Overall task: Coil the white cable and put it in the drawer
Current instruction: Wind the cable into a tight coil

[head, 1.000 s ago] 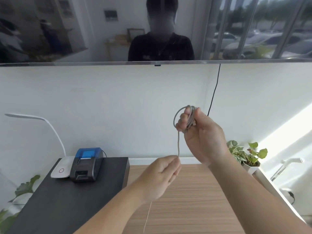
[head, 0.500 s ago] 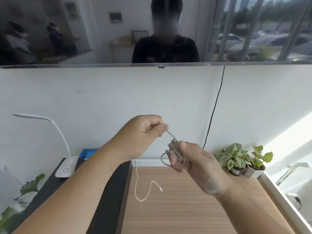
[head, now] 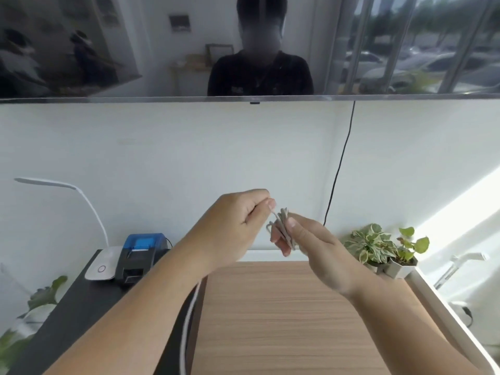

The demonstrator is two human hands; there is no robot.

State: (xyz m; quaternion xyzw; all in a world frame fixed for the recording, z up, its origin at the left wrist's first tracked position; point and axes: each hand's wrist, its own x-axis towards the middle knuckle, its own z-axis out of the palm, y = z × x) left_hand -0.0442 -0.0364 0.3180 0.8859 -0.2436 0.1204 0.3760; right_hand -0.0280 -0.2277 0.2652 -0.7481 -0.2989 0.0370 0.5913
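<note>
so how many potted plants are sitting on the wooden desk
2, both at the far right corner of the wooden desk: a variegated plant and, just right of it, a smaller green-leaved plant in a white pot. Other leaves at far left aren't on the desk.

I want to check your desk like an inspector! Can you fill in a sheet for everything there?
Surface: wooden desk, bare part; black side table.
Job's things: white cable bundled; no drawer seen.
Clutter: blue printer, white lamp, potted plants.
Hands: left hand pinches the loose strand; right hand grips the coil.
Cables: black wire down wall.
Surroundings: white wall, dark screen above.
</note>
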